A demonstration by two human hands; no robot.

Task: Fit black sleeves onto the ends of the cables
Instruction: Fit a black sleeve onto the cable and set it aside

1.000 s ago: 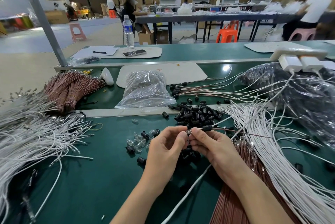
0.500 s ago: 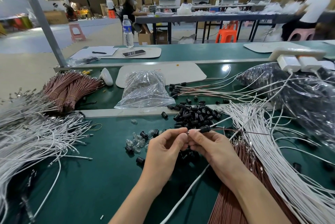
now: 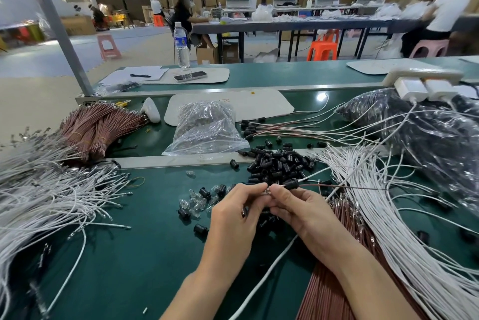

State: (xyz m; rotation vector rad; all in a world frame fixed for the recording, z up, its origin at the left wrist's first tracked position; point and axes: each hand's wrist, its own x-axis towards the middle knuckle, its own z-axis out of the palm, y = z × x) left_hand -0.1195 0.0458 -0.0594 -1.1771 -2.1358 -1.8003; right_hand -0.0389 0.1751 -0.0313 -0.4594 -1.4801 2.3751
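Observation:
My left hand (image 3: 234, 212) and my right hand (image 3: 300, 209) meet fingertip to fingertip over the green bench, pinching the small metal cable ends (image 3: 268, 191) between them. A black sleeve (image 3: 290, 185) sits on the cables just right of my right thumb, and a thin brown cable (image 3: 344, 187) and a white one run off from it to the right. A heap of loose black sleeves (image 3: 278, 164) lies just beyond my hands. More black sleeves lie under my palms, partly hidden.
Small clear bulbs (image 3: 197, 201) lie left of my hands. White cables (image 3: 46, 197) spread at the left and more white cables (image 3: 383, 218) at the right. Brown cable bundles (image 3: 96, 129), a clear plastic bag (image 3: 207, 129) and a large dark bag (image 3: 425, 133) sit farther back.
Both hands stay pinched together on the cable ends, with only a slight shift of the fingers. The sleeve sits at the same spot on the cables.

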